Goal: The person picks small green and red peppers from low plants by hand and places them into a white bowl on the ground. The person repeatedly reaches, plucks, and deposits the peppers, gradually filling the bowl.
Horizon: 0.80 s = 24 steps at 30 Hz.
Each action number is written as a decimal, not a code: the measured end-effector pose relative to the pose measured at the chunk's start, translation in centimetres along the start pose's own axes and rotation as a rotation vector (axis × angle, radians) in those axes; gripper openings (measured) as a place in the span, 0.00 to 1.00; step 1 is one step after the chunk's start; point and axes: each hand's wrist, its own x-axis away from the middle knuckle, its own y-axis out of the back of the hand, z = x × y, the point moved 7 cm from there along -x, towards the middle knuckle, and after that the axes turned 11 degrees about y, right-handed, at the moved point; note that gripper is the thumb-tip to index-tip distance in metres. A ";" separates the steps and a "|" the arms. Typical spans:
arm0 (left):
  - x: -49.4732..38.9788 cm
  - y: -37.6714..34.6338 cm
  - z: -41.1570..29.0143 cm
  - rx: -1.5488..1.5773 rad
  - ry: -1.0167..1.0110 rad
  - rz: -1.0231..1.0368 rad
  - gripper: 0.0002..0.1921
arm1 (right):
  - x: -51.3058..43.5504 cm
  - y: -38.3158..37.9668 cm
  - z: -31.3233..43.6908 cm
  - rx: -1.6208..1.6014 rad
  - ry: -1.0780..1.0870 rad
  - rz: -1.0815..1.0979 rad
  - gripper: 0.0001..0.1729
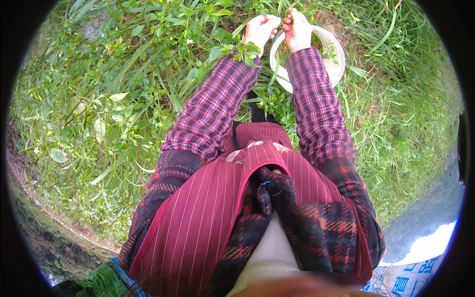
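My left hand (261, 30) is at the upper middle, thumb and fingertips pinched together beside leafy green stems. Whether anything small lies between those fingertips cannot be made out. My right hand (298, 31) is a short gap to its right, above a white round bucket (338, 61). Its fingers are curled, and a thin green bit shows near the tips; a hold on it is unclear. Small red pieces (279, 55), apparently chili peppers, and green bits show inside the bucket. My right hand and forearm hide part of its inside.
Leafy plants with small white flowers (189, 41) fill the left side, mixed with long grass blades. Grass (400, 111) spreads on the right. A dark boot (258, 107) stands below the bucket. A striped red apron (200, 215) covers my lap.
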 end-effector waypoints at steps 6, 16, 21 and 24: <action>-1.9 -1.5 -0.1 -0.212 -0.252 -0.210 0.09 | 2.5 1.0 0.7 0.229 0.046 0.037 0.07; -3.9 -3.6 2.6 -0.210 0.090 0.008 0.09 | 3.3 2.4 3.2 0.711 0.175 0.238 0.10; -3.0 -3.7 5.1 0.310 0.328 0.043 0.12 | 3.4 1.9 4.3 0.441 0.137 0.190 0.08; -2.6 -4.1 6.0 0.530 0.398 0.069 0.11 | 3.5 1.1 4.5 0.434 0.189 0.202 0.09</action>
